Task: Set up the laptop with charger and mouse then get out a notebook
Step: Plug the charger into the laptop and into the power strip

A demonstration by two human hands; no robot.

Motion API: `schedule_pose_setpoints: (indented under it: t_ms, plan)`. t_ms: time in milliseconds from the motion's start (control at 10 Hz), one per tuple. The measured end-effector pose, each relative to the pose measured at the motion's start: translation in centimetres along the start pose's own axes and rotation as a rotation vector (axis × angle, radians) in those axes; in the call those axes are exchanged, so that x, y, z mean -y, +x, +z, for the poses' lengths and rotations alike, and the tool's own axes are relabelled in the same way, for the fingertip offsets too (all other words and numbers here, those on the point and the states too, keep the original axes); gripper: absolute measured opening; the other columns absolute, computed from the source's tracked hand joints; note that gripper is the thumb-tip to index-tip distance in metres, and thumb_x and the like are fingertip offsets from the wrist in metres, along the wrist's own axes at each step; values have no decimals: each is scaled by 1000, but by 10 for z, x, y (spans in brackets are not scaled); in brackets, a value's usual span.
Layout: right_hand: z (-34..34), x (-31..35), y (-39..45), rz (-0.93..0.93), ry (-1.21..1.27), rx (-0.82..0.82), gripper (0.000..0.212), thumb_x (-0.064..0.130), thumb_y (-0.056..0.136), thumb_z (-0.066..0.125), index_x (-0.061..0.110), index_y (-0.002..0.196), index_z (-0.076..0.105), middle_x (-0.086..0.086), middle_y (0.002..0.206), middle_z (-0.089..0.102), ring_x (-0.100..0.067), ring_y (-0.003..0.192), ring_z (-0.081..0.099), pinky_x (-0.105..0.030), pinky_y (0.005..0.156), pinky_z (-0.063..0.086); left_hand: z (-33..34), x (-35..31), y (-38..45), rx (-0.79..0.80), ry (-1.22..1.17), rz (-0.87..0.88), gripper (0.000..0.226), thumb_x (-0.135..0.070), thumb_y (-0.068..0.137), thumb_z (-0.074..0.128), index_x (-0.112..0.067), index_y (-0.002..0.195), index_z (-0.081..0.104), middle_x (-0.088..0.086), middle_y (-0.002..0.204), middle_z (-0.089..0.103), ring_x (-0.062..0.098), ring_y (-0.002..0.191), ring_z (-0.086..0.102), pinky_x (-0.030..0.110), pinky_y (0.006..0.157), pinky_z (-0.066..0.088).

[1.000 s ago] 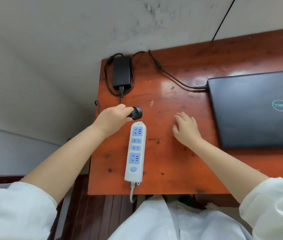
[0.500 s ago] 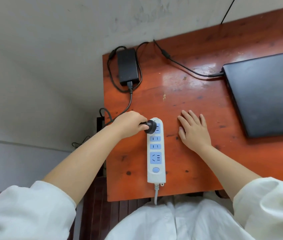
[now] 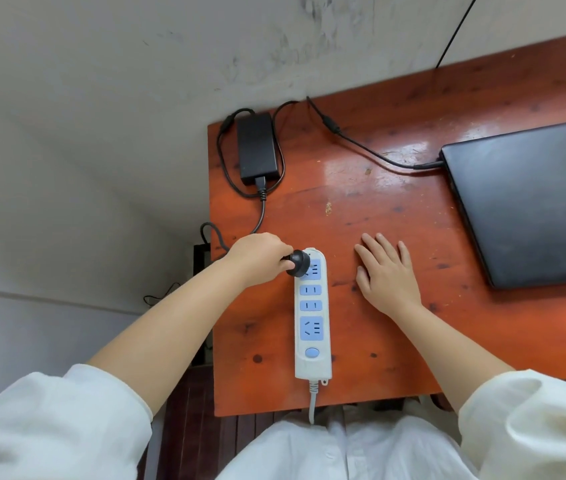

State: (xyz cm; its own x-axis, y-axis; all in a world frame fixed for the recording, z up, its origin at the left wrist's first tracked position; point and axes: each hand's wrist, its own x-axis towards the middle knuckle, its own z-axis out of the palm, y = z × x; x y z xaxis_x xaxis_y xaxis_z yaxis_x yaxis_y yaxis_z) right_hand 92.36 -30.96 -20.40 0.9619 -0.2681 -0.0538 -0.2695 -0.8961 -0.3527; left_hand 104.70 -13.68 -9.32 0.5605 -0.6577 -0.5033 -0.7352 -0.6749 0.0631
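Observation:
A closed black laptop [image 3: 530,202] lies at the right of the red-brown wooden table [image 3: 378,209]. Its charger brick [image 3: 257,147] sits at the table's far left corner, with a cable [image 3: 364,147] running into the laptop's left side. My left hand [image 3: 257,258] grips the charger's black plug [image 3: 298,262] at the top socket of the white and blue power strip [image 3: 312,317]. My right hand [image 3: 387,271] rests flat on the table just right of the strip, fingers spread, holding nothing. No mouse or notebook is in view.
The table's left edge runs just left of the strip, with grey floor and wall beyond. The strip's own cord [image 3: 312,403] hangs over the near edge toward my lap. A thin black wire [image 3: 454,29] runs up the wall at the back right.
My left hand has brought the plug down from above the strip's far end to its top socket. My right hand has stayed flat on the table. The view has shifted slightly.

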Motion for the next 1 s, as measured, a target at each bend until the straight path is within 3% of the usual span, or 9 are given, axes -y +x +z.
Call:
schedule_pose_setpoints:
  t_ms: [200, 500, 600, 700, 800, 900, 1000]
  plan:
    - [2, -1, 0, 5, -4, 2, 43, 17, 89, 50, 11, 131, 48, -8, 147, 41, -27, 140, 29, -51, 116, 14, -5, -30, 15, 82, 281, -33, 21, -17, 96, 43, -8, 99, 62, 9, 104, 63, 29, 91, 61, 30, 61, 37]
    - [1, -1, 0, -1, 8, -11, 41, 17, 89, 52, 9, 129, 51, -9, 144, 44, -29, 138, 33, -51, 115, 18, 2, -48, 17, 190, 354, -28, 26, 5, 87, 46, -10, 104, 59, 6, 112, 62, 29, 99, 61, 31, 66, 41]
    - [1, -1, 1, -11, 7, -39, 38, 13, 85, 58, 6, 122, 57, -13, 138, 52, -34, 132, 41, -56, 110, 25, 5, -45, 18, 131, 346, -20, 23, 2, 90, 44, -10, 105, 58, 7, 112, 63, 29, 99, 61, 31, 67, 41]
    - [1, 0, 0, -9, 4, -55, 36, 12, 82, 60, 4, 117, 60, -15, 133, 56, -37, 127, 47, -59, 106, 29, 4, -47, 24, 206, 344, -46, 23, 4, 88, 46, -8, 102, 59, 6, 108, 62, 30, 99, 61, 31, 68, 43]
    - [0, -1, 0, -12, 10, -55, 37, 11, 82, 61, 5, 118, 60, -15, 134, 56, -36, 128, 46, -58, 108, 28, 3, -51, 30, 261, 294, -97, 23, 5, 85, 46, -9, 67, 49, 4, 88, 53, 29, 82, 56, 29, 66, 40]
    - [-1, -2, -2, -12, 29, -23, 38, 14, 87, 55, 7, 124, 55, -11, 141, 48, -31, 135, 37, -54, 113, 21, 5, -52, 32, 233, 273, -88, 37, 7, 82, 46, -15, 54, 33, 2, 78, 49, 27, 74, 47, 28, 64, 39]
    - [-5, -5, -1, -13, 50, 60, 41, 20, 93, 44, 14, 134, 44, -3, 152, 32, -22, 143, 21, -46, 118, 10, 2, -53, 28, 218, 331, -45, 40, 5, 84, 48, -15, 53, 32, -1, 60, 37, 23, 60, 45, 26, 53, 37]
